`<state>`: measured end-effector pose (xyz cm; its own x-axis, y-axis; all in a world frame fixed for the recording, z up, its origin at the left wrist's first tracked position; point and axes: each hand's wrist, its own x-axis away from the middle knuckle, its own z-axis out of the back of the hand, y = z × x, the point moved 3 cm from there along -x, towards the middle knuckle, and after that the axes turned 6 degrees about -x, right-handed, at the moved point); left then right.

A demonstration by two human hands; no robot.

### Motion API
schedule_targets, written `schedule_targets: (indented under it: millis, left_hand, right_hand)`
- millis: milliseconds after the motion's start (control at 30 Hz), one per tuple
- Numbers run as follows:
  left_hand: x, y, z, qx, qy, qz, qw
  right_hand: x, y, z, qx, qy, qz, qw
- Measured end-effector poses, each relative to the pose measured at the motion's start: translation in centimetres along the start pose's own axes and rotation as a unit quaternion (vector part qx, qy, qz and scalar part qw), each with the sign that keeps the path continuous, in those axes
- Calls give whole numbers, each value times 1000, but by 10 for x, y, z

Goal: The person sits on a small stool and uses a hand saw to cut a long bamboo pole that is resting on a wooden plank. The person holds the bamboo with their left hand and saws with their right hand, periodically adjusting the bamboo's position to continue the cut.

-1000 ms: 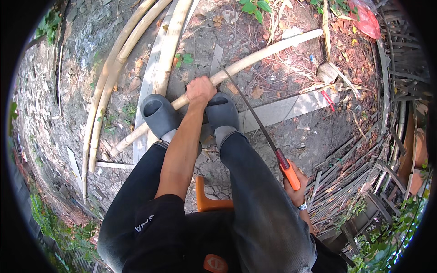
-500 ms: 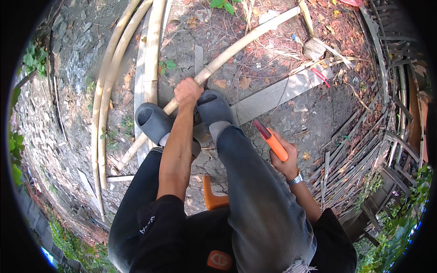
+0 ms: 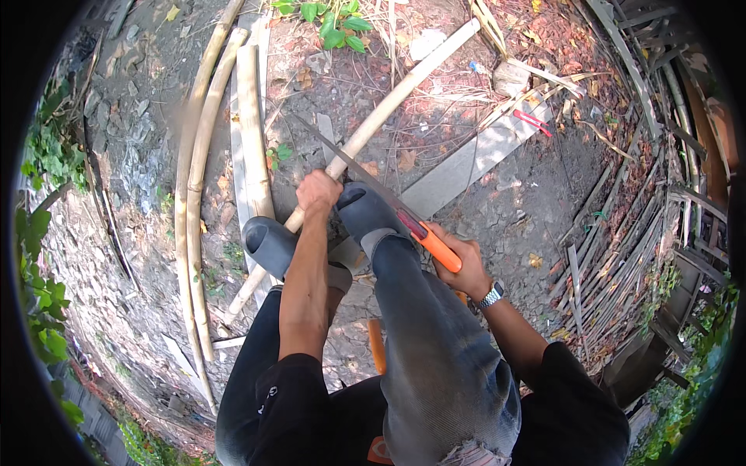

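Observation:
My left hand (image 3: 318, 190) is wrapped round a bamboo pole (image 3: 404, 85) that slants from the lower left to the upper right between my feet. In my right hand (image 3: 462, 260) is a hand saw (image 3: 440, 247) with an orange and dark red handle. Its long thin blade (image 3: 350, 164) points up and left and crosses the pole just beyond my left hand. Whether the teeth touch the bamboo I cannot tell. My grey clogs (image 3: 367, 210) stand close on both sides of the left hand; the pole's lower part passes behind my left forearm.
More bamboo poles (image 3: 203, 124) lie at the left. A grey flat board (image 3: 458, 172) slants to the right of my feet, with a small red object (image 3: 533, 123) at its far end. A wood block (image 3: 511, 79) sits near the pole's far end. Thin sticks (image 3: 622, 272) are piled at the right.
My right hand has brought the saw up and left, so its blade now lies across the pole. The left hand keeps its grip on the bamboo. The view has shifted slightly.

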<state>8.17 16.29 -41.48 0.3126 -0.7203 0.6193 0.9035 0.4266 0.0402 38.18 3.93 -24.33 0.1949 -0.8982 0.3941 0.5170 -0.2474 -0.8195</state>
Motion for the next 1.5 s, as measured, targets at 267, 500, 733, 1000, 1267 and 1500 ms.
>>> schedule_targets:
  millis: [267,500,733,1000,1267,1500]
  left_hand:
    - [4,2,3,-7,-4,20,1000]
    - [2,-3,-2,2,0,12,1000]
    - [9,3,-3,16,-3,0,1000]
    - [5,-4,4,15,-16,7,1000]
    - [-3,-5,9,6,8,9,1000]
    - [7,3,1,4,-36,-7,999]
  right_hand:
    - [27,-15,23,-1,28,25,999]
    - [57,-14,28,34,44,89,995]
    - [-8,-9,-24,9,48,68,996]
    - [89,9,30,2,34,14,999]
    - [76,-4,22,17,41,75,996]
    - [27,-7,-9,-23,24,-26,999]
